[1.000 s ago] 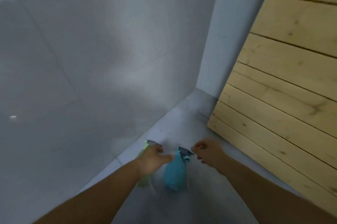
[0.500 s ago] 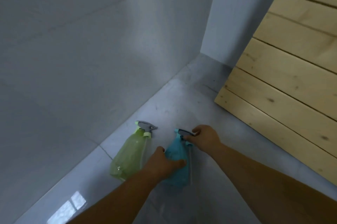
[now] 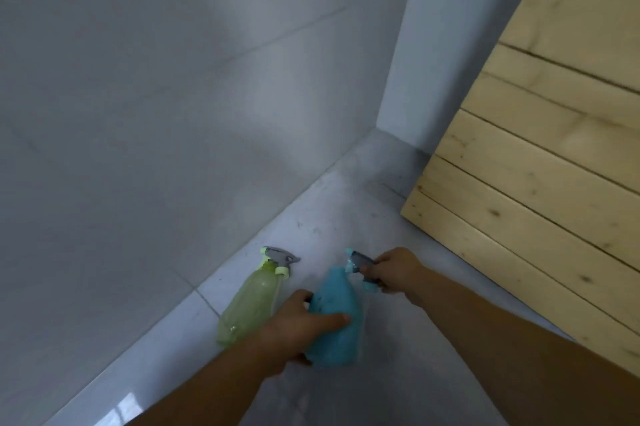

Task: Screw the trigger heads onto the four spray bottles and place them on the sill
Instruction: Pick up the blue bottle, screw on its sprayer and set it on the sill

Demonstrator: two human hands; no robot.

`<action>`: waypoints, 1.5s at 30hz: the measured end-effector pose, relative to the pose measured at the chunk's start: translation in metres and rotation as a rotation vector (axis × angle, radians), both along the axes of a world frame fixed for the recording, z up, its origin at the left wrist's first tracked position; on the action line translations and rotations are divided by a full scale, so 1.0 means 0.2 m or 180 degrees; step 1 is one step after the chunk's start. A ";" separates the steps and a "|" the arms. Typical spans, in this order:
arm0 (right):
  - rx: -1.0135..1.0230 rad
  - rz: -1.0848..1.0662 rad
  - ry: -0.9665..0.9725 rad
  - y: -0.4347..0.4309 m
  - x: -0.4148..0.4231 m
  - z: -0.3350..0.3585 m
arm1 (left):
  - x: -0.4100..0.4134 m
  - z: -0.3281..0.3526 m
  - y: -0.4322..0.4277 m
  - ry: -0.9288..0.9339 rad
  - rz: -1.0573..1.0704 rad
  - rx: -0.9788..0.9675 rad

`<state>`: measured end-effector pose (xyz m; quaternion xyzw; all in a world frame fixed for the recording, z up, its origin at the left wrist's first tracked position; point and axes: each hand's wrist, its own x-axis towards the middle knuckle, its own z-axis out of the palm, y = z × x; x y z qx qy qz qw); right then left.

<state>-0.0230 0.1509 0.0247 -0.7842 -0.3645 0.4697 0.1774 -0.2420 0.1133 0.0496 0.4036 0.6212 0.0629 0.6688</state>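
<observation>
- We see the green bottle as translucent plastic, smooth and faintly glossy, with a matt grey plastic trigger head
- We read the blue bottle as smooth plastic too, less see-through, with a dull sheen under our left hand
- The grey trigger in our right hand looks like matt plastic
- The floor is pale polished tile, glossy enough to mirror a window near us, though scuffed and dusty further off
- The wall is large smooth tile with a soft satin finish
- The plank panel is bare, unvarnished wood, matt, knotted and rough-grained
</observation>
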 end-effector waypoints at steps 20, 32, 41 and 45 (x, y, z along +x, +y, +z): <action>0.2361 -0.0345 0.0878 -0.69 -0.01 1.82 | -0.32 1.61 -0.44 -0.0672 -0.0873 0.1634; 0.3667 -0.1401 0.1226 -0.89 -0.04 2.08 | -0.40 1.61 -0.58 -0.0752 -0.1050 0.1729; 0.3488 -0.0940 0.1253 -0.89 -0.12 2.06 | -0.39 1.56 -0.53 -0.0741 -0.1158 0.1785; 0.3691 -0.1019 0.1041 -0.88 -0.13 2.06 | -0.39 1.55 -0.52 -0.0712 -0.1166 0.1816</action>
